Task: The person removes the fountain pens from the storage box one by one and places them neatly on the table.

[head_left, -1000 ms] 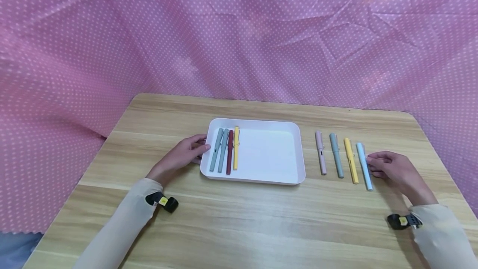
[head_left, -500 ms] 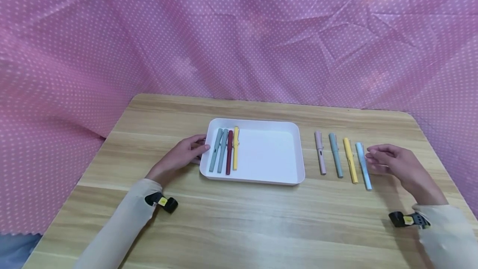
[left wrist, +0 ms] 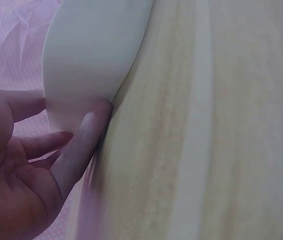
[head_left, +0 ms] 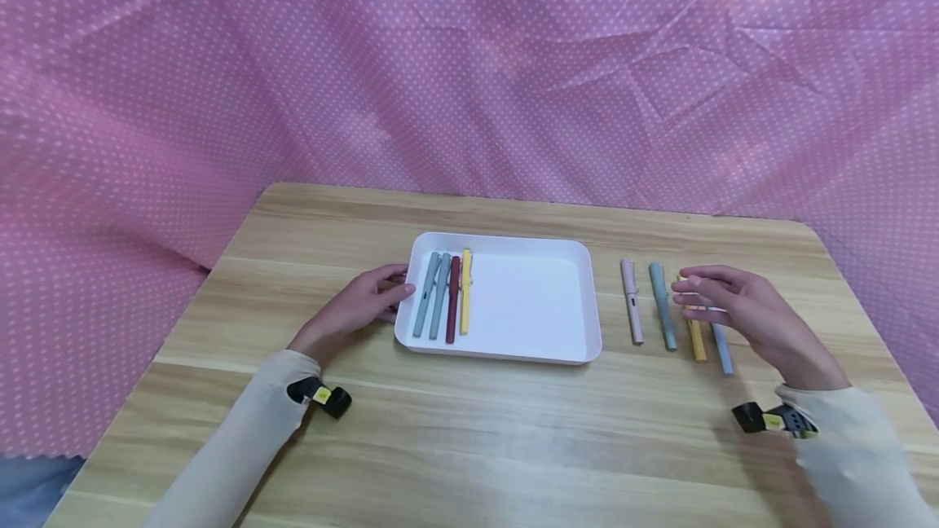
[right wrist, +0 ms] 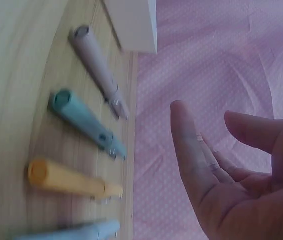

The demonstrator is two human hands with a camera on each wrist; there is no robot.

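Note:
In the head view, my left hand (head_left: 357, 300) holds the left end of the white tray (head_left: 535, 300), thumb over the rim. The left wrist view shows its fingers (left wrist: 89, 127) against the outer wall. Inside the tray lie two grey-green pens (head_left: 438, 300), a dark red pen (head_left: 452, 300) and a yellow pen (head_left: 465, 292). My right hand (head_left: 756, 312) hovers over the right-hand pens, fingers loosely bent and holding nothing. Under it are another yellow pen (head_left: 698, 341) and a light blue pen (head_left: 722, 349), both partly hidden.
Between the tray and my right hand, a pale mauve pen (head_left: 632, 304) and a teal pen (head_left: 663, 308) lie on the wooden table (head_left: 513, 446). A pink dotted cloth (head_left: 469, 88) hangs behind the table's far edge.
My right hand first lifts beside the light blue pen, then moves left over it and the yellow pen. My left hand and the tray stay put.

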